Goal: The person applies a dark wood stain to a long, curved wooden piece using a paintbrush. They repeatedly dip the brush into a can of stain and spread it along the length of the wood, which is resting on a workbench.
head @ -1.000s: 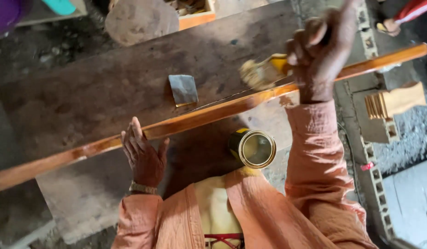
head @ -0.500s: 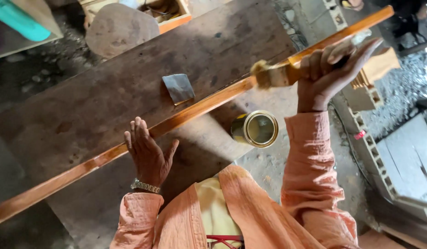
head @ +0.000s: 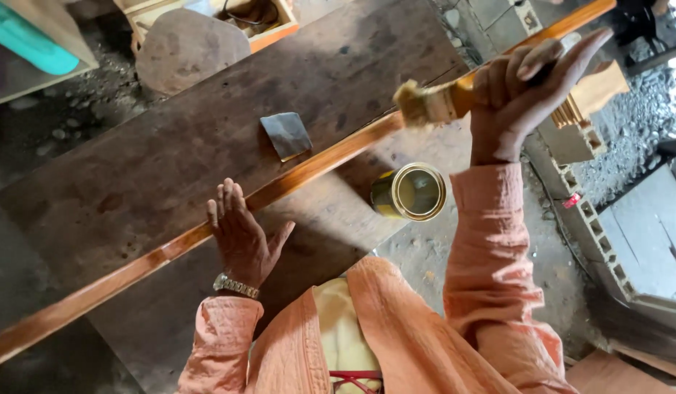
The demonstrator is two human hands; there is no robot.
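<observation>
A long glossy orange-brown wooden strip lies diagonally across a dark wooden board. My left hand rests flat with fingers apart, its fingertips on the strip's near edge; a metal watch sits on its wrist. My right hand grips the handle of a paintbrush, whose pale bristles sit over the strip. An open round tin of yellowish liquid stands on the ground just below the brush. A small dark square of sandpaper lies on the board beyond the strip.
A flat round stone and an open wooden box sit at the far edge. Hollow concrete blocks and gravel lie to the right. A teal object rests at the top left.
My right hand has carried the brush rightward along the strip and lifted its fingers slightly. The left hand stays planted on the strip. The view has shifted left.
</observation>
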